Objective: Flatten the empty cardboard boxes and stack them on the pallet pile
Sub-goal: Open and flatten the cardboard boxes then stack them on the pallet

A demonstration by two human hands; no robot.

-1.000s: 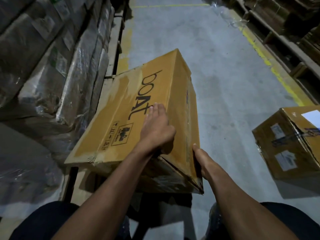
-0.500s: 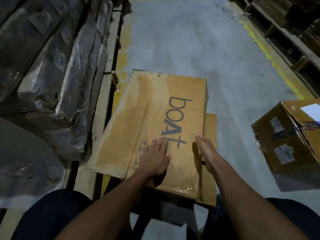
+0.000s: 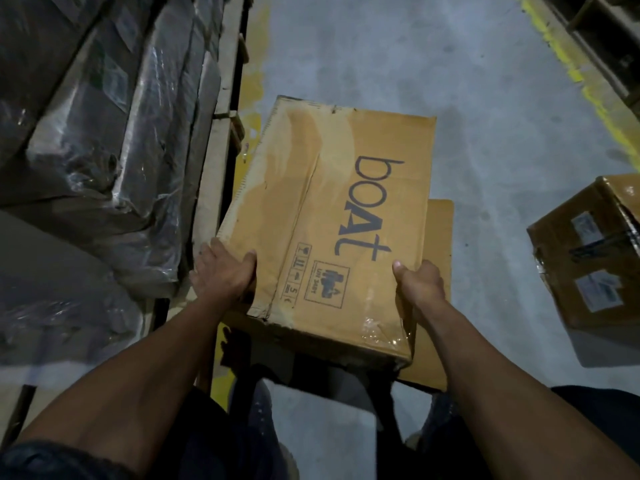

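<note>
A flattened tan cardboard box with dark "boAt" lettering lies level in front of me, above the grey floor. My left hand grips its near left edge, thumb on top and fingers underneath. My right hand grips the near right edge the same way. A loose flap of the box sticks out below on the right. The wooden pallet edge runs along the left side of the box.
Plastic-wrapped stacks fill the pallet on the left. A taped, unflattened brown box with labels stands on the floor at the right. A yellow floor line and wooden pallets run along the far right. My legs are below the box.
The box went from standing open on edge to folded flat. Both hands left its top face and moved to its near left and right edges, which they now grip.
</note>
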